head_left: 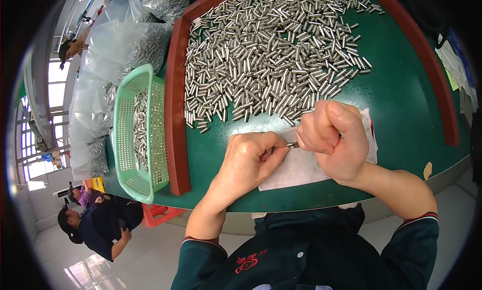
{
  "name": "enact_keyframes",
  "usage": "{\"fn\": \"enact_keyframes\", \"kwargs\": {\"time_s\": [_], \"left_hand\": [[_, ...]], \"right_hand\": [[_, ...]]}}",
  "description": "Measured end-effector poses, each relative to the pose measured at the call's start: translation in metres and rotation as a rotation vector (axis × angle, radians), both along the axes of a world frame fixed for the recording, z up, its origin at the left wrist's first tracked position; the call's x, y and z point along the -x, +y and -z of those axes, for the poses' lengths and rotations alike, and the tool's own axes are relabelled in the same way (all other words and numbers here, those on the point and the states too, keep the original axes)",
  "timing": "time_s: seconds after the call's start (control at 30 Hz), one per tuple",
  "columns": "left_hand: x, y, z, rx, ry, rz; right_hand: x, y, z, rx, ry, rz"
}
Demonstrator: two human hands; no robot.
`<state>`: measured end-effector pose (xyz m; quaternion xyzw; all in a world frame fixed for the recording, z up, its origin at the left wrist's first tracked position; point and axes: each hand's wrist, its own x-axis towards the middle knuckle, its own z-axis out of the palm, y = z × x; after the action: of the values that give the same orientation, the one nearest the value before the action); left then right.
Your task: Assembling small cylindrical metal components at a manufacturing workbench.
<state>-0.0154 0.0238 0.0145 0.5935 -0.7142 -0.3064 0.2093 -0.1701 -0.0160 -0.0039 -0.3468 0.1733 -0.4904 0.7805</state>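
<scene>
My left hand (249, 159) is closed on a small metal pin (292, 145), whose tip pokes out toward my right hand. My right hand (332, 139) is a fist around something thin; what it holds is mostly hidden, with only a sliver showing at the knuckles. Both hands hover over a white cloth (296, 167) on the green table (401, 99). Just beyond them lies a big heap of short silver metal pins (271, 59).
A red-brown raised rim (176, 114) borders the table on the left and right. A green plastic basket (143, 134) with several pins hangs off the left edge. Clear bags of pins (125, 44) lie beyond it. Other people sit at lower left and upper left.
</scene>
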Motion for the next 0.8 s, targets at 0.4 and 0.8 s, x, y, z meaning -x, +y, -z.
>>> {"fn": "enact_keyframes", "kwargs": {"time_s": [0.4, 0.8], "left_hand": [[0.002, -0.002, -0.005, -0.09, 0.033, -0.006], [-0.024, -0.011, 0.007, -0.535, 1.267, -0.154]], "right_hand": [[-0.01, 0.014, -0.003, 0.147, 0.138, 0.102], [-0.002, 0.008, -0.003, -0.002, 0.005, 0.023]]}}
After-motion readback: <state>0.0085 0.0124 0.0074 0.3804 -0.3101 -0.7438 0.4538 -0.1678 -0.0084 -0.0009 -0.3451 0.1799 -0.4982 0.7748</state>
